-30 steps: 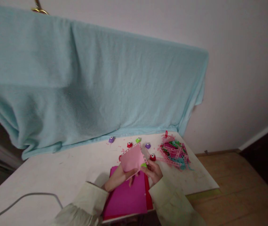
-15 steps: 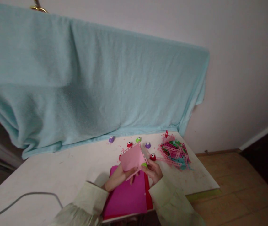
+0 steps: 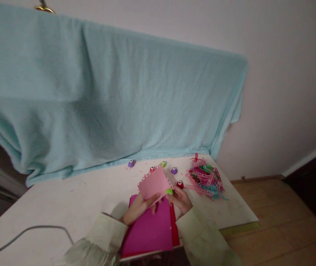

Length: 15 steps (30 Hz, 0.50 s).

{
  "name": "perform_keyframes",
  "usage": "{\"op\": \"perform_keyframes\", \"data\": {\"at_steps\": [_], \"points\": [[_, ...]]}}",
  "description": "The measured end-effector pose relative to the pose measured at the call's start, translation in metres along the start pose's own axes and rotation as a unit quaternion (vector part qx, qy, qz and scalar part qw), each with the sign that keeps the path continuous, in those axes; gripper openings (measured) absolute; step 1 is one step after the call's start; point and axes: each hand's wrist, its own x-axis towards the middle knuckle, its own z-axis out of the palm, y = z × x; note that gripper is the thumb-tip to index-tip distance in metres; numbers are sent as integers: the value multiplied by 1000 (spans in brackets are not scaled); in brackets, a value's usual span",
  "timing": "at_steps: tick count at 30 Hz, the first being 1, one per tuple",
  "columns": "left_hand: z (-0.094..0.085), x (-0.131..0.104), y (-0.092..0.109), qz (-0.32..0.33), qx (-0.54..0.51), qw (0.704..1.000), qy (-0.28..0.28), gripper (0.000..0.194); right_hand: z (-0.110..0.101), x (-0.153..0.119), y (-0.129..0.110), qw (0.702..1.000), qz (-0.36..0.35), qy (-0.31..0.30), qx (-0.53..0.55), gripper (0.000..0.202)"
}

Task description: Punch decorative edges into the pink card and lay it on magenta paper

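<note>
A light pink paper [image 3: 153, 184] with punched, scalloped-looking edges is held above a magenta sheet [image 3: 151, 232]. My left hand [image 3: 143, 207] is closed on its lower left part, thumb on top. At the paper's right corner my right hand [image 3: 180, 198] grips a small green punch [image 3: 169, 191], which sits against the edge. Red paper [image 3: 175, 229] shows under the magenta sheet. Past the pink paper stand small punches: a green one [image 3: 163, 163], purple ones [image 3: 174, 170] and red ones [image 3: 180, 184].
A heap of punched paper strips [image 3: 206, 179] lies on the right of the white table [image 3: 91, 199]. Small paper bits are scattered near the punches. At the left runs a grey cable [image 3: 38, 227]. A light blue cloth [image 3: 147, 92] hangs behind.
The pink paper has shifted slightly left and tilted in my left hand. More of the green punch shows at its right corner.
</note>
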Motion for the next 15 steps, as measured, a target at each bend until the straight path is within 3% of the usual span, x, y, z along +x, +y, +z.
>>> {"op": "perform_keyframes", "data": {"at_steps": [8, 13, 15], "points": [[0, -1, 3, -17, 3, 1000, 26, 49, 1, 5, -1, 986, 25, 119, 118, 38], [0, -1, 6, -19, -21, 999, 28, 47, -18, -1, -33, 987, -27, 150, -44, 47], [-2, 0, 7, -21, -29, 998, 43, 50, -28, -9, -48, 990, -7, 108, -89, 50]]}}
